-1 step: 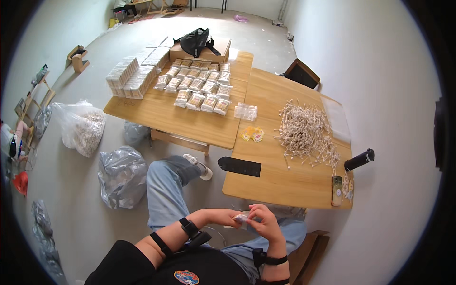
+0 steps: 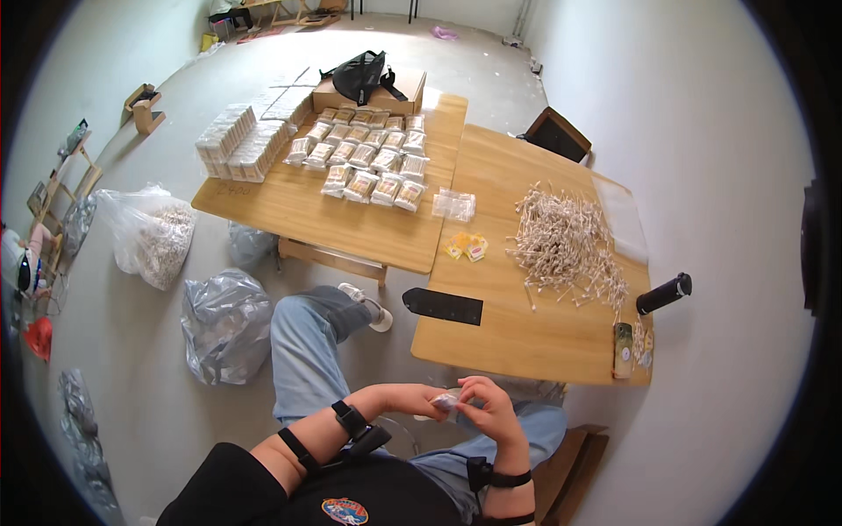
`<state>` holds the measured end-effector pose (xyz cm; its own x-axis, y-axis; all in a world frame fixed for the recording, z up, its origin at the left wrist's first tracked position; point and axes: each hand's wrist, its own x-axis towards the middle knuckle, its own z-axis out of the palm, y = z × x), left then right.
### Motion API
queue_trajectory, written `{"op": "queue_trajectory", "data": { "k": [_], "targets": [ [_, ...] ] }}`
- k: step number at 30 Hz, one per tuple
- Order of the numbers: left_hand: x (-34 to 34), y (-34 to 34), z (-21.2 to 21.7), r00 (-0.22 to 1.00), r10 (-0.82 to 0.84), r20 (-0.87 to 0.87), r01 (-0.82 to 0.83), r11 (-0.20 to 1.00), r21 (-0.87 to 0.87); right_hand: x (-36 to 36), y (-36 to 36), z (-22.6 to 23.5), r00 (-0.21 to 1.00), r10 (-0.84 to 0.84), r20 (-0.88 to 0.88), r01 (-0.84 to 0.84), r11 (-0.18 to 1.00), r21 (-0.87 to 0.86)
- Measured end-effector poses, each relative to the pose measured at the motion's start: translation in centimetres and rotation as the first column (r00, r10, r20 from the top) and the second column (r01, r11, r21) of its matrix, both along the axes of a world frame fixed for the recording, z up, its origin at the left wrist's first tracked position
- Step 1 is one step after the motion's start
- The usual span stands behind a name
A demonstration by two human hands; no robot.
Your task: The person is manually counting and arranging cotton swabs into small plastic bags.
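Over my lap, just in front of the table's near edge, my left hand is closed on a small clear plastic packet with something whitish in it. My right hand pinches the same packet from the other side, its fingers bent. What exactly is inside is too small to tell. On the tabletop ahead lie a loose heap of cotton swabs, a few yellow and white paper cards and a stack of flat clear bags.
Rows of filled swab packets cover the left table, beside stacked packs and a cardboard box under a black bag. A black bottle, phone and black strip lie rightward. Plastic sacks stand left.
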<state>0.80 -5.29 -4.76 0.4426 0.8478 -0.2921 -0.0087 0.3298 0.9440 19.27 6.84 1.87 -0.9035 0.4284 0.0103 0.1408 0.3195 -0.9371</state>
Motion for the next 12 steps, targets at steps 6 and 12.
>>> {"op": "queue_trajectory", "data": {
  "k": [6,12],
  "targets": [
    [-0.1,0.4,0.0,0.978,0.094,0.185,-0.081,0.994,-0.074,-0.5,-0.6,-1.6,0.984,-0.169,0.049,0.176,0.935,-0.308],
    [-0.9,0.9,-0.9,0.965,0.061,0.254,-0.029,0.991,-0.128,-0.5,-1.2,-3.0,0.956,-0.295,-0.003,0.268,0.874,-0.405]
  ]
}}
